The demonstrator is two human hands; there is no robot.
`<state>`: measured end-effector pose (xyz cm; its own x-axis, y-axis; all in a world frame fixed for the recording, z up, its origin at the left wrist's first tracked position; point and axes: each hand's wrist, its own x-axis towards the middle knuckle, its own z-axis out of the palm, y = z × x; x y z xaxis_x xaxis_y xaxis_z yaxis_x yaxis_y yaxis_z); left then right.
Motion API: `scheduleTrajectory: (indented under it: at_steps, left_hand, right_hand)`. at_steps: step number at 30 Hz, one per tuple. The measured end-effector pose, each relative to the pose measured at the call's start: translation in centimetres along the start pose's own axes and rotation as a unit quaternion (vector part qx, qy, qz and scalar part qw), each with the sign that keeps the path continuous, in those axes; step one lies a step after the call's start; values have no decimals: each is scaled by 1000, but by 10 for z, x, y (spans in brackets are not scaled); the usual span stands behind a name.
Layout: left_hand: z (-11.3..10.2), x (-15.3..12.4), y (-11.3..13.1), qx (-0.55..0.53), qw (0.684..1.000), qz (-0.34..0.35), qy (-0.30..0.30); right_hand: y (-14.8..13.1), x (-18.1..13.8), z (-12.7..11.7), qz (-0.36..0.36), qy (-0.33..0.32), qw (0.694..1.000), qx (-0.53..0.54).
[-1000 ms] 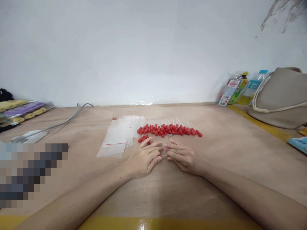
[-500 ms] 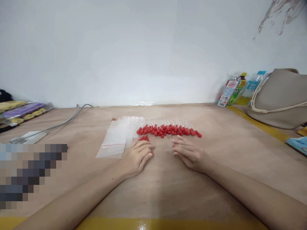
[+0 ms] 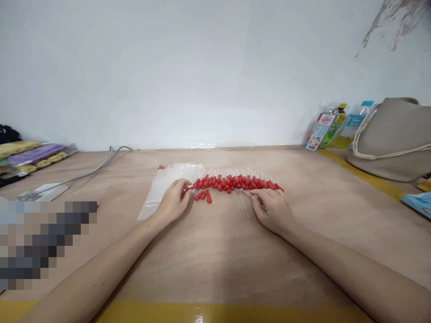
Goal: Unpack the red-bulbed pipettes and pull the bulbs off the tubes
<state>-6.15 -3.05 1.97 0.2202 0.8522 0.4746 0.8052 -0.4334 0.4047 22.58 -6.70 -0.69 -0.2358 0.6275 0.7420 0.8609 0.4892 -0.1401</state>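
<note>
A row of clear droppers with red rubber bulbs [image 3: 235, 182] lies across the brown table [image 3: 218, 260]. A few loose red bulbs [image 3: 204, 195] sit just in front of its left end, and a few bare glass tubes [image 3: 243, 204] lie near its middle. My left hand [image 3: 173, 202] rests on the clear zip bags [image 3: 161, 190], fingers curled at the row's left end, thumb and fingers pinched on a bag's edge. My right hand [image 3: 272, 208] lies beside the tubes, fingertips pinched on one thin glass tube.
A grey cable [image 3: 90, 170] and a white adapter [image 3: 42, 192] lie at the left, with flat packets [image 3: 32, 154] behind. At the right stand drink bottles [image 3: 332, 125] and a beige bag [image 3: 397, 139]. A yellow strip [image 3: 215, 314] marks the near table edge.
Both hands have moved apart and forward: the left slid onto the zip bags, the right went up to the glass tubes. The loose red bulbs are now uncovered.
</note>
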Motion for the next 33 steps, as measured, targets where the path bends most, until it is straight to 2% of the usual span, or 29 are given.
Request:
scheduleTrajectory:
  at_steps: [7, 13, 17, 22, 26, 33]
  left_hand:
    - [7, 1, 1, -58, 997, -25, -38]
    - [-1, 2, 1, 38, 999, -13, 15]
    - [-2, 2, -1, 65, 997, -8, 43]
    - [-2, 11, -3, 102, 994, 4, 34]
    - [-1, 22, -4, 144, 989, -24, 16]
    - [8, 33, 1, 171, 983, -60, -7]
  right_hand:
    - [2, 0, 4, 20, -24, 999, -25]
    - [-1, 1, 5, 18, -42, 999, 2]
    - [-5, 2, 1, 10, -67, 998, 12]
    - [-7, 2, -2, 0, -101, 995, -6]
    - [-7, 1, -3, -5, -121, 993, -5]
    - [-4, 0, -2, 7, -109, 994, 25]
